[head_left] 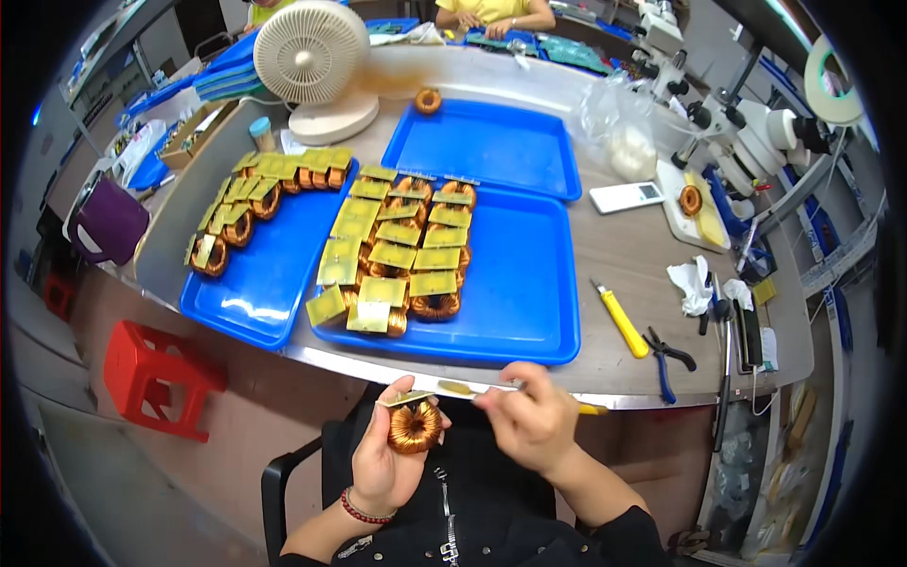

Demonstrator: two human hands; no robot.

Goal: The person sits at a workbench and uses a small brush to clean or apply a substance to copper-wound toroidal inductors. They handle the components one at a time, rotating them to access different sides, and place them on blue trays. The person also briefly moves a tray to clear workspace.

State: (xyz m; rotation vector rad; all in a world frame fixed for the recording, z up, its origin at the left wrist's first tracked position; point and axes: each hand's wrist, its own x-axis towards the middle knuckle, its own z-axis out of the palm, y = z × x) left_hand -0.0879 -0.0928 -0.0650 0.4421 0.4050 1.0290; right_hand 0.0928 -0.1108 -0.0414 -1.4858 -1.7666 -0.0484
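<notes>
my black top [510, 539] is nearest, along the low edge, with a metal chain-like strip [447, 515] down its front. just beyond it, my left hand [380, 470], a red braided band [365, 508] at its wrist, has its fingers curled around a copper-wound ring [401, 434]; a thin yellowish board [408, 398] sits on the ring's far side. my right hand [534, 420] pinches a slim tool [457, 387] between thumb and fingers, its pale tip pointing left, close to the board; i cannot tell whether the two touch. both hands are in front of the table's [605, 255] near edge.

past them, a middle blue tray [520, 283] carries rows of board-topped rings [436, 304] on its left part. the left blue tray [250, 307] has more along its left and far sides. a far blue tray [491, 142] lies beyond, a bare ring [428, 101] at its far left corner, near a pale fan [312, 52]. to the right lie a yellow-handled tool [621, 323] and, just beside it, dark pliers [667, 364]. a red stool [156, 378] stands left on the floor.
</notes>
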